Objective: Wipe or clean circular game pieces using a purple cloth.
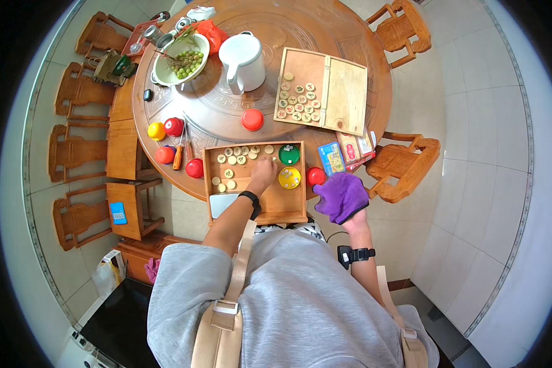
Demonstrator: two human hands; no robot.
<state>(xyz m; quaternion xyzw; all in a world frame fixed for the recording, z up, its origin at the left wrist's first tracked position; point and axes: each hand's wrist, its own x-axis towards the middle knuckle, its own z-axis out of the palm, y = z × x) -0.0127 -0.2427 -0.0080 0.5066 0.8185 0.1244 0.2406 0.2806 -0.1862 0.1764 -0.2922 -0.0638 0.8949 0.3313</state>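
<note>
A shallow wooden tray (pixel 285 202) lies in front of me, overlapping the table's near edge. My left hand (pixel 264 175) is over its middle, fingers bent downward; a tiny pale thing shows at the fingertips, and whether it is gripped is unclear. Several round xiangqi pieces (pixel 241 159) lie in the tray's left and upper part. Right of that hand sit a green lid (pixel 289 155) and a yellow lid (pixel 289 178), each with small white dice. My right hand (pixel 352 216), beside the tray, holds a purple cloth (pixel 341 198) that covers the fingers.
A hinged wooden box (pixel 345 92) with more pieces lies open on the round table (pixel 276 27). Around it are a white pitcher (pixel 248 64), a fruit bowl (pixel 163 76), red cups (pixel 252 119), screwdrivers (pixel 178 156) and card boxes (pixel 349 149). Wooden chairs (pixel 402 168) stand alongside.
</note>
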